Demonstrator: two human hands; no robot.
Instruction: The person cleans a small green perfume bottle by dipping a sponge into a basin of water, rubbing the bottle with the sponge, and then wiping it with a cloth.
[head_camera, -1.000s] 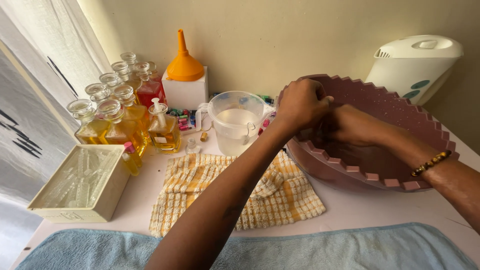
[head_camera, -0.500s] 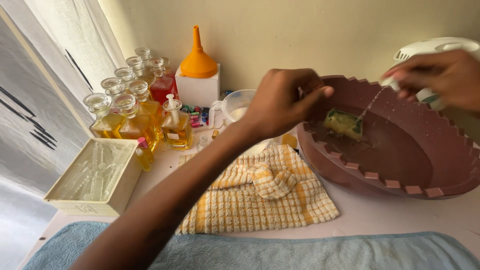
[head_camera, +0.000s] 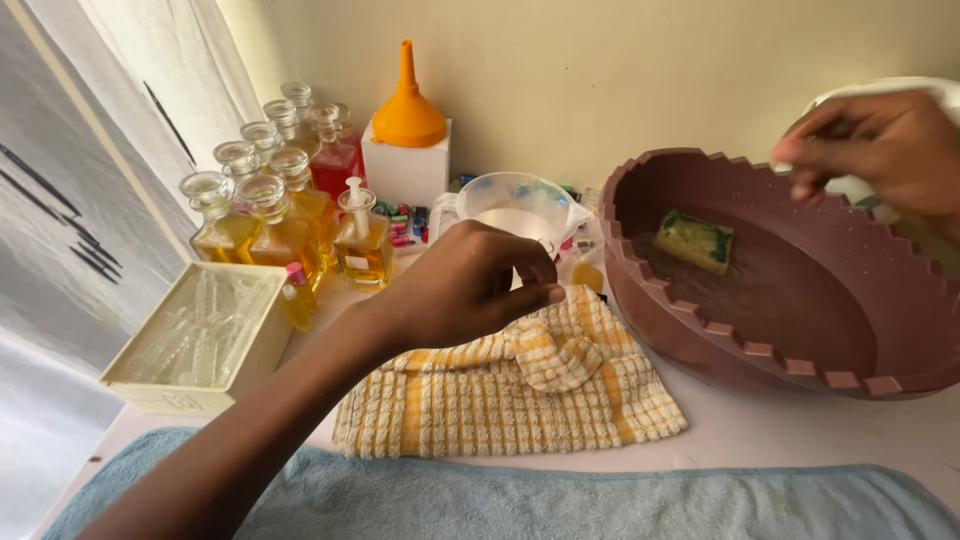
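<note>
1. A white tabletop (head_camera: 760, 430) runs to a plain cream wall; a pale curtain (head_camera: 110, 120) hangs at the left, and a blue towel (head_camera: 560, 500) lies along the near edge.
2. The left hand (head_camera: 465, 285) hovers over a yellow checked cloth (head_camera: 520, 385), fingers curled in with thumb and forefinger tips pinched close; whether they hold anything I cannot tell.
3. The right hand (head_camera: 880, 150) hangs above the far rim of a brown scalloped basin (head_camera: 770, 350), fingertips bunched together; nothing shows clearly between them.
4. A green-and-yellow sponge (head_camera: 695, 240) lies in the basin's shallow water, below and to the left of the right fingers.
5. Just beyond the left fingers stands a clear measuring jug (head_camera: 510, 205); farther left are glass bottles of amber liquid (head_camera: 285, 235), an orange funnel (head_camera: 407, 105) on a white box (head_camera: 405, 170), and a pale tray (head_camera: 190, 340).
6. Bare tabletop lies right of the cloth, in front of the basin.
</note>
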